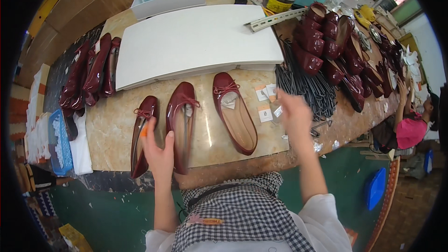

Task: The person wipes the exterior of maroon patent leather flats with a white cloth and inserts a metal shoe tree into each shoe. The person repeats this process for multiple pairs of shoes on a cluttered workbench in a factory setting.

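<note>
Three dark red patent ballet flats with bows lie in front of me. My left hand [158, 154] is over the inner side of the leftmost flat [138, 147], thumb and fingers apart, an orange wrap on one finger. Its thumb comes close to the middle flat [173, 121], which has a dark rod inside, like the leftmost. The right flat [242, 130] lies apart, toe away from me, crumpled paper in its toe. My right hand [296, 114] is blurred by motion beside small white cards [264, 114]; its fingers do not show clearly.
A large white stack of board [196, 42] lies behind the flats. Black metal rods [305, 86] are heaped at right, beside piled red flats [312, 42]. More red flats [95, 72] stand at left near a blue basket [60, 144]. Another person [413, 128] works at far right.
</note>
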`<state>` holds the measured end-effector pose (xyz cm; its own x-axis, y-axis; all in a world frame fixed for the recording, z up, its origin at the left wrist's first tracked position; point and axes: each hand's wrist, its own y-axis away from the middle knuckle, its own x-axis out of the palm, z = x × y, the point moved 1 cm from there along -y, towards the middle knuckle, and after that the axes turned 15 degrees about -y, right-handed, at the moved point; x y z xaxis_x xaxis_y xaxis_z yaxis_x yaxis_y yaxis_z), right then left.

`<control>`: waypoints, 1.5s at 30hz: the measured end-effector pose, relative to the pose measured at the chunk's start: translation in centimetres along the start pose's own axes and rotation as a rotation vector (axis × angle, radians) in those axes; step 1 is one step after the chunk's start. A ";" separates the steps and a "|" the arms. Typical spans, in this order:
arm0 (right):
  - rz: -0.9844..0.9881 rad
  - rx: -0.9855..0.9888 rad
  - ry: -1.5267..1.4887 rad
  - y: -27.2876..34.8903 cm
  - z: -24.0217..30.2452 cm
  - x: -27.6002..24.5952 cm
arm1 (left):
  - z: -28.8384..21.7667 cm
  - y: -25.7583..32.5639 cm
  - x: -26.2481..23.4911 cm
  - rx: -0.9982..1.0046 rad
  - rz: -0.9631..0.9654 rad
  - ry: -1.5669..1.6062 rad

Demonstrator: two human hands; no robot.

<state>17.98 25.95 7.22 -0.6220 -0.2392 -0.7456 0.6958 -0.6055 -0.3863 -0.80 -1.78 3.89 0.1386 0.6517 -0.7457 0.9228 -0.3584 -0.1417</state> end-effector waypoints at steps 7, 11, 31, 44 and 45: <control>0.207 -0.233 0.166 -2.1 -8.2 -2.1 | -8.5 -0.3 8.0 0.201 0.567 -0.288; -0.164 0.042 -0.376 -2.2 -4.8 -4.0 | -6.1 0.5 7.5 0.045 0.625 0.417; 0.403 0.297 -0.830 0.5 12.9 2.9 | -3.9 0.6 3.4 -0.080 0.311 0.847; 0.423 0.174 -0.707 3.8 8.8 5.3 | -4.2 2.5 2.9 -0.040 0.486 0.434; 0.433 0.277 -0.712 2.9 9.2 3.2 | -3.6 2.3 0.9 0.192 0.318 0.103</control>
<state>14.75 16.45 8.68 -0.4639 -0.8516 -0.2442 0.8681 -0.4919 0.0664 2.71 0.38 5.23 0.4515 0.5485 -0.7038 0.7452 -0.6656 -0.0407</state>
